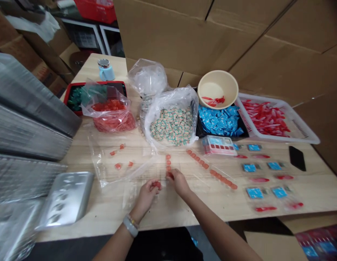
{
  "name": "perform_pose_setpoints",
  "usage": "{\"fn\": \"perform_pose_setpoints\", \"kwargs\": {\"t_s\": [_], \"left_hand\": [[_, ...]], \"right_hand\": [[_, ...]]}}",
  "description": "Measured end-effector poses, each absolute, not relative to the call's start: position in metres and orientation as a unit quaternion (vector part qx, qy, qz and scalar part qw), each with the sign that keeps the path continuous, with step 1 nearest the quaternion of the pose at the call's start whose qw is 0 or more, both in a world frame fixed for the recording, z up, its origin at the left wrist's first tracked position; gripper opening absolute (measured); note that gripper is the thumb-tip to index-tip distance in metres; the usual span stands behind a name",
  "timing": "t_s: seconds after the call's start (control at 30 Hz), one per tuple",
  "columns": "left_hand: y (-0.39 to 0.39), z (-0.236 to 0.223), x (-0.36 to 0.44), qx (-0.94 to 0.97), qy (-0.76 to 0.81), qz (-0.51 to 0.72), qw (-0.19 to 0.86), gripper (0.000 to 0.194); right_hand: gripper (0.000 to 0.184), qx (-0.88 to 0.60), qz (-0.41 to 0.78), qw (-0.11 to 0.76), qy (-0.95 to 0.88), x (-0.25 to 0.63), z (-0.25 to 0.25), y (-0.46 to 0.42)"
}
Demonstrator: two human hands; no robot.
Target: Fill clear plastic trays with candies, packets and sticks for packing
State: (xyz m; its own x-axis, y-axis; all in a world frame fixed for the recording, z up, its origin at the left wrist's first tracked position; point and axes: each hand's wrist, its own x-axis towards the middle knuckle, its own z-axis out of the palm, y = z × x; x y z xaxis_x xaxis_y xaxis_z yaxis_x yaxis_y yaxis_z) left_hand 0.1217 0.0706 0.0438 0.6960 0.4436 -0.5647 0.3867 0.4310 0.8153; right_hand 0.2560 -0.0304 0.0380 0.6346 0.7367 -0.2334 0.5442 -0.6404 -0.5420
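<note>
My left hand, with a bracelet and a pale bangle at the wrist, is closed around small red plastic pieces; how many is hidden. Just to its right, the fingers of my right hand pinch a red piece at the near end of a short upright row of red pieces. This row appears to lie in transparent plastic. Two slanting rows of similar pieces, one nearer the back and one farther right, lie beside it. Several loose red pieces are scattered to the left.
A bag of red pieces, a bag of small printed packets, blue packets, a cream bowl and a white basket line the back. Filled transparent packs and a phone lie right; stacked plastic trays stand left.
</note>
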Motion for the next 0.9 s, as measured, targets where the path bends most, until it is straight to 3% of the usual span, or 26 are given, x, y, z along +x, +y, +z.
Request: {"fn": "perform_pose_setpoints", "kwargs": {"t_s": [0.17, 0.27, 0.33, 0.47, 0.6, 0.77, 0.9], "left_hand": [[0.070, 0.061, 0.124, 0.526, 0.362, 0.010, 0.770, 0.035], [0.068, 0.072, 0.126, 0.572, 0.312, -0.013, 0.758, 0.028], [0.063, 0.078, 0.126, 0.631, 0.284, -0.011, 0.722, 0.025], [0.046, 0.079, 0.123, 0.708, 0.248, -0.008, 0.661, 0.035], [0.034, 0.066, 0.122, 0.725, 0.239, -0.013, 0.645, 0.047], [0.042, 0.047, 0.136, 0.828, 0.228, 0.075, 0.507, 0.039], [0.047, 0.037, 0.149, 0.854, 0.196, 0.060, 0.477, 0.034]], "right_hand": [[0.019, -0.851, 0.227, 0.354, -0.314, 0.235, 0.072, -0.047], [0.020, -0.786, 0.307, 0.472, -0.256, 0.217, 0.086, -0.051], [0.017, -0.763, 0.357, 0.503, -0.194, 0.210, 0.088, -0.052], [0.004, -0.753, 0.394, 0.505, -0.152, 0.206, 0.083, -0.063], [0.007, -0.772, 0.372, 0.482, -0.182, 0.213, 0.071, -0.074], [0.007, -0.839, 0.218, 0.392, -0.307, 0.236, 0.048, -0.063], [0.015, -0.820, 0.216, 0.349, -0.399, 0.244, 0.033, -0.054]]}}
